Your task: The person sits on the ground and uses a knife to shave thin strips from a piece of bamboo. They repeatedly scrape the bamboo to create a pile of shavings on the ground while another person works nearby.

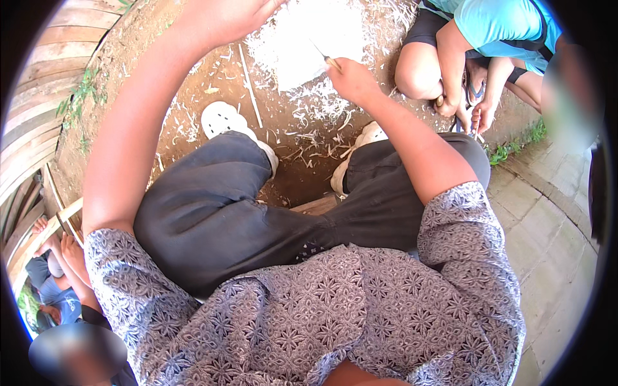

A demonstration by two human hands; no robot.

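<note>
Thin knife (324, 56); tilted over pale shavings (309, 29)

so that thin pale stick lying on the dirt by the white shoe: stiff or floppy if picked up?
Probably stiff but springy: the stick lies straight and is very slender. Likely very light, like the pale shavings scattered around it. It could snap if bent hard, being so thin. Neither hand touches it.

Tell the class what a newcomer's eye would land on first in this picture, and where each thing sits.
At top centre, the right hand grips a small knife over a bright white sheet, with pale shavings strewn across the brown earth below it. The left hand reaches to the sheet's upper left edge. At top right, another person in a turquoise shirt crouches on the ground.
</note>
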